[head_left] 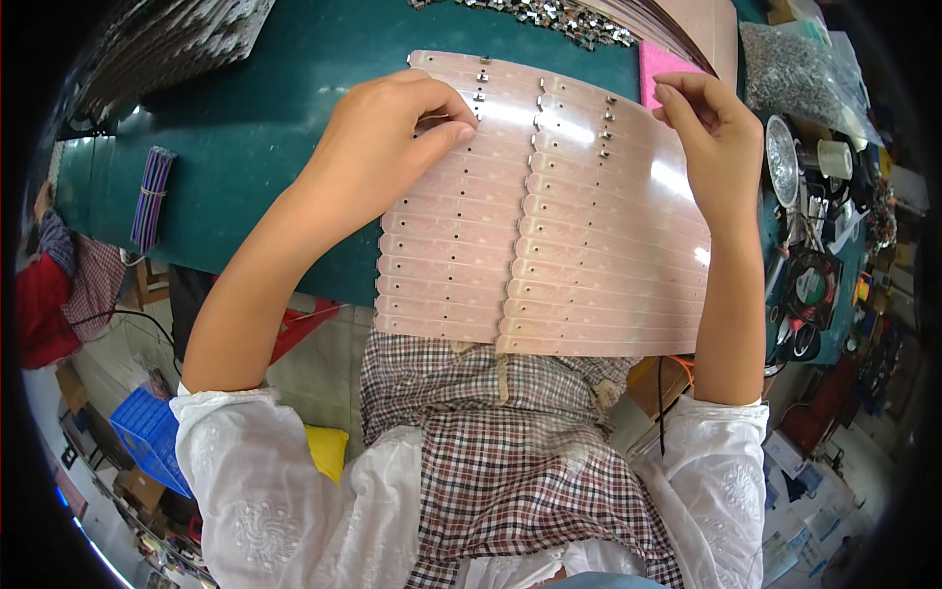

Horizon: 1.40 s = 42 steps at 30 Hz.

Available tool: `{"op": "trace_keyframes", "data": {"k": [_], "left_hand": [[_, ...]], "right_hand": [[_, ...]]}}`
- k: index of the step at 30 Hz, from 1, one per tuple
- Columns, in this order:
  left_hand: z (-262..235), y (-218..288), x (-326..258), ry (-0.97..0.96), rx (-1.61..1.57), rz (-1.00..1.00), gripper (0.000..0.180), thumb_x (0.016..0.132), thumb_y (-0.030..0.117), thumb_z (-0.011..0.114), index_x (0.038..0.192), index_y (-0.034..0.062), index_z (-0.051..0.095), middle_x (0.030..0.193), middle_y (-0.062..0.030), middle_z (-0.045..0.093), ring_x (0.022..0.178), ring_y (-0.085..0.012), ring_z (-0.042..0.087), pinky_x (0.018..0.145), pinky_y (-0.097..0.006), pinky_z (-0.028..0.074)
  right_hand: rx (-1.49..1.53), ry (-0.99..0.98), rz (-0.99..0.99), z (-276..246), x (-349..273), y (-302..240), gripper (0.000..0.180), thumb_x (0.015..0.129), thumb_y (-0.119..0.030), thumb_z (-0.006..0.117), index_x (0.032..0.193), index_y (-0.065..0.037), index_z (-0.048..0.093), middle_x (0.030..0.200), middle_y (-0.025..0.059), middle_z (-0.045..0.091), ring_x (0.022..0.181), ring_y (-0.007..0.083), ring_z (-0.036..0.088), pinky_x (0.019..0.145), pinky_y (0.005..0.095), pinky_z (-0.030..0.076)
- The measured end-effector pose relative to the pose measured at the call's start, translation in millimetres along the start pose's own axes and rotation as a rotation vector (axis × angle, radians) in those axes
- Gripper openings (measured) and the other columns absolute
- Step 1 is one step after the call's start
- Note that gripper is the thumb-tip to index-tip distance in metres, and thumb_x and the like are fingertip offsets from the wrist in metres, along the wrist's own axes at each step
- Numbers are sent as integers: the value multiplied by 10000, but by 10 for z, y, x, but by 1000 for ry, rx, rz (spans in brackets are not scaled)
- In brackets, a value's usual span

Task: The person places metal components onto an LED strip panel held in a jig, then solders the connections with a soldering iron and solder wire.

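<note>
Two pinkish panels lie side by side in front of me, a left panel (432,250) and a right panel (608,255). Both are divided into narrow strips with rounded ends and small dark holes. Small metal clips (605,135) stand on the upper strips. Over the left panel's upper part, my left hand (388,137) is closed, thumb and forefinger pinched near a hole; whatever they hold is too small to make out. My right hand (721,147) hovers at the right panel's upper right corner, thumb and forefinger pinched beside a pink foam block (659,69). Its grip's content cannot be made out.
A green table (294,128) carries a pile of loose metal clips (549,18) at the back. Stacked panels (167,49) stand far left, near a banded bundle of purple sticks (152,199). At right are a bag of small parts (790,74), a spool (834,159) and a fan (810,285).
</note>
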<state>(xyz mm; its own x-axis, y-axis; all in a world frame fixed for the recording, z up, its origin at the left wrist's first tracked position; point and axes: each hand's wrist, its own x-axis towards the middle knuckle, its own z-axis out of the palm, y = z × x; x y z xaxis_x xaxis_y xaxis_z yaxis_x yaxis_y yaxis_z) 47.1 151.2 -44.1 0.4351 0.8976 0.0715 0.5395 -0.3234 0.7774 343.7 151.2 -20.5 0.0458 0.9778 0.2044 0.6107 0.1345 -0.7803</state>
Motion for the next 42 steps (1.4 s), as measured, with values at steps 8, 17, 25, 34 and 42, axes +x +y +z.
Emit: {"op": "trace_keyframes", "data": {"k": [8,17,25,34,42], "left_hand": [[44,23,9,25,62,2,144,884,114,712,921,-24,694,845,-86,647,735,-175,578,649,-309,452],[88,-2,-23,79,210,149,111,860,100,719,889,1,679,851,-86,642,713,-233,623,645,-336,492],[197,14,-72,112,449,250,91,830,87,732,877,42,669,858,-72,623,700,-272,643,619,-347,524],[260,-87,-141,242,316,271,111,826,127,735,903,78,674,887,-43,642,702,-242,665,608,-329,543],[34,-21,-106,217,177,175,148,816,61,761,944,23,696,854,-57,673,595,-121,525,536,-254,410]], "right_hand": [[32,-69,101,-118,-257,-80,176,938,-14,655,1092,66,683,969,81,701,863,130,673,808,248,556],[150,-41,134,-73,-442,-181,146,896,-11,691,1025,55,710,900,93,730,805,118,700,743,248,547],[35,-166,119,24,-553,-87,107,827,-27,750,921,16,723,830,48,705,727,83,625,689,228,509],[-14,-203,48,147,-567,-26,89,845,-45,730,907,17,711,794,34,635,671,88,522,609,239,441],[-26,-208,45,142,-569,-25,83,851,-45,728,901,19,707,789,37,624,669,91,521,607,241,440]]}}
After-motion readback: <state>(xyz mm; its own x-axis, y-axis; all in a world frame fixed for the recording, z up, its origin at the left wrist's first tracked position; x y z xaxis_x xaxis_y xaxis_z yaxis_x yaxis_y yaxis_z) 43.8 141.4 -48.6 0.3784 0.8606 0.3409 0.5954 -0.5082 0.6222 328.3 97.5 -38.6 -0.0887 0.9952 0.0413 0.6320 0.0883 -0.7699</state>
